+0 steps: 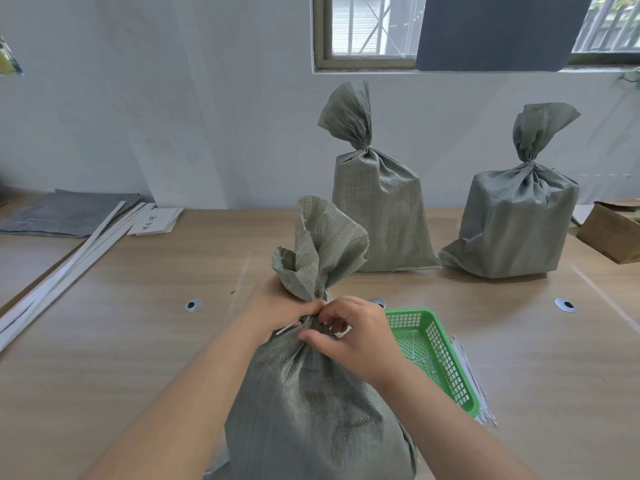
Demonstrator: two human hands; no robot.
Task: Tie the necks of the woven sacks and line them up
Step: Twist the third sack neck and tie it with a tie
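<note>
A grey-green woven sack stands upright at the near edge of the wooden table, its gathered top flaring above the neck. My left hand grips the bunched neck from the left. My right hand pinches at the same neck from the right, fingers closed on a thin white tie whose end pokes out to the left. Two more sacks stand at the back by the wall, side by side, necks cinched: one in the middle and one to the right.
A green plastic basket with thin white ties in it sits just right of the near sack, on a stack of white strips. Long white strips and grey sheets lie far left. A cardboard box is at the right edge.
</note>
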